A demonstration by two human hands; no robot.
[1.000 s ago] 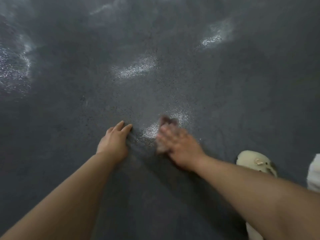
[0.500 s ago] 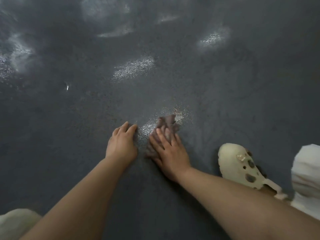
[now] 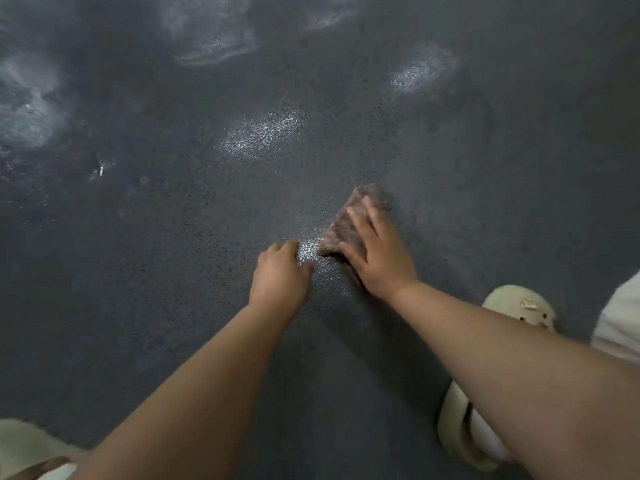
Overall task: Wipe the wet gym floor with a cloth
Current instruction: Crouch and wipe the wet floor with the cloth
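A small pinkish-brown cloth (image 3: 349,220) lies flat on the dark grey speckled gym floor (image 3: 173,271). My right hand (image 3: 377,251) presses on it with fingers spread and straight, covering its near half. My left hand (image 3: 278,277) rests on the floor just left of the cloth, apart from it, fingers bent down against the surface and holding nothing. A small shiny wet spot (image 3: 308,249) glistens between the two hands.
Shiny wet patches lie farther out: one ahead (image 3: 263,135), one at the far right (image 3: 419,72), others at the top (image 3: 211,32) and far left (image 3: 27,112). A cream clog (image 3: 519,310) stands at the right, another cream shoe (image 3: 20,445) at the bottom left.
My right hand has slid the cloth to the right and slightly away across the wet spot. The left hand stays planted on the floor. The view has shifted, showing more of both shoes.
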